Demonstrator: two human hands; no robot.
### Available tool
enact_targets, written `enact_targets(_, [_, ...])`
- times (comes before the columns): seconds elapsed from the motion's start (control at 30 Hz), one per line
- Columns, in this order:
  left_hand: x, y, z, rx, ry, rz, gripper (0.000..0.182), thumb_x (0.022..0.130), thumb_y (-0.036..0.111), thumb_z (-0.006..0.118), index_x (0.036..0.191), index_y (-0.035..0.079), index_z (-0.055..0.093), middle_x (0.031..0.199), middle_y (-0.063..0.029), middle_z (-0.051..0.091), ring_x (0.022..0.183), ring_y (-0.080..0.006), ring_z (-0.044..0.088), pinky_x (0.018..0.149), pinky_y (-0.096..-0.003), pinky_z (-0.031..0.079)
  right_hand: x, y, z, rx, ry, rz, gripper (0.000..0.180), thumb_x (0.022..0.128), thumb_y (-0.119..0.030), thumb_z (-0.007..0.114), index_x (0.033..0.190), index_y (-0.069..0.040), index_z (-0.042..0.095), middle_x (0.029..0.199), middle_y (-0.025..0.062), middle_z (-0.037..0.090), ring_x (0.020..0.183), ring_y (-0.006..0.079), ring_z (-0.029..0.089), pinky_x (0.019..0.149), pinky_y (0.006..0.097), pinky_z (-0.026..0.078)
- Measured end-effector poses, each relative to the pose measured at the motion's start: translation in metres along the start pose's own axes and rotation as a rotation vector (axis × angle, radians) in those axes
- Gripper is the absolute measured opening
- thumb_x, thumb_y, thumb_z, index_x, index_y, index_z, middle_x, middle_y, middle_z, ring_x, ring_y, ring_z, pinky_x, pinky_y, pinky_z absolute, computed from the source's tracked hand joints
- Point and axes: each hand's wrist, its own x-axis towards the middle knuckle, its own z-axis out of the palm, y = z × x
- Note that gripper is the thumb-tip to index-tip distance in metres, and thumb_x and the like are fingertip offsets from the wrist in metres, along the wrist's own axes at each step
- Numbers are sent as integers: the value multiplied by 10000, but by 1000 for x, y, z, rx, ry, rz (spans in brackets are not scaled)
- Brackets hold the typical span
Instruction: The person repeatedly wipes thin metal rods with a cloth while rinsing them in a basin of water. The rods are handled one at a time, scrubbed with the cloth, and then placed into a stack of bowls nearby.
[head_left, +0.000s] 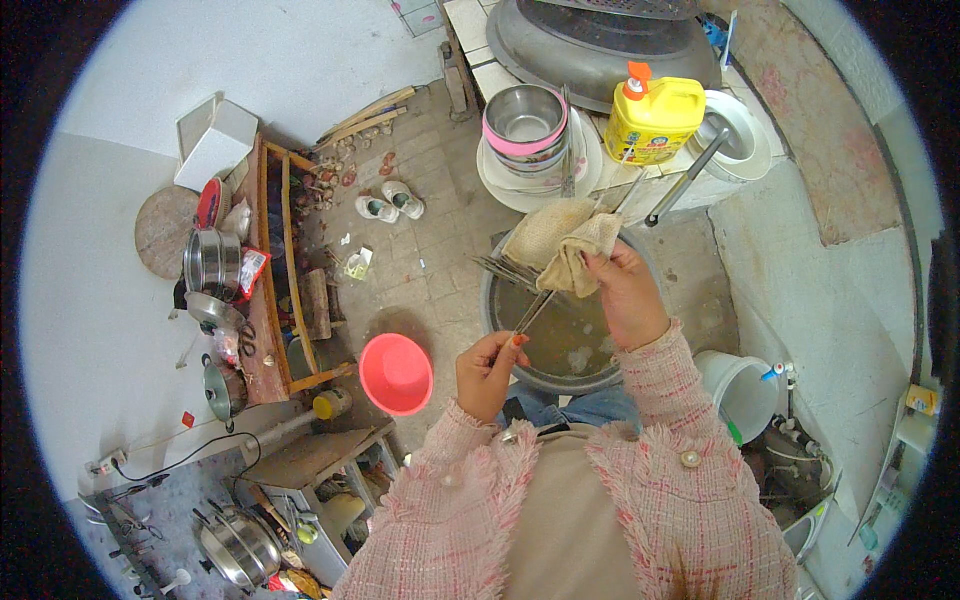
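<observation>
My left hand (489, 371) pinches the near ends of a few thin metal chopsticks (534, 311). Their far ends run under a tan cloth (577, 259), which my right hand (628, 289) grips between thumb and fingers. Both hands are above a large grey basin (491, 330) of cloudy water with patches of foam. More of the same kind of sticks, a fanned bundle (504, 271), lie by the basin's far left side, partly behind the cloth. A second piece of textured tan cloth (547, 225) shows behind the one in my grip; whether the two are joined is hidden.
Stacked bowls (525, 124) on plates, a yellow detergent jug (652, 124) and a dark-handled utensil (686, 178) stand on the tiled counter ahead. A pink basin (396, 373) is on the floor at left, and a white bucket (739, 390) at right. White shoes (390, 201) lie farther off.
</observation>
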Motion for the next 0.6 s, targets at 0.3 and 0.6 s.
enact_targets(0.3, [-1,6,0,-43,-2,-16,193,876,150,531,936,-16,608,720,-42,624,674,-79,563,627,-200,432,5,-4,-1,122,-25,-25,247,887,-143,490,1098,-28,549,1036,22,587,937,104,533,848,253,389])
enact_targets(0.6, [1,0,0,-90,-8,-44,206,877,163,533,945,-22,594,773,-61,644,707,-83,573,653,-200,429,4,-1,2,141,-12,30,251,887,-162,501,1088,-19,551,1013,23,591,913,95,538,826,240,400])
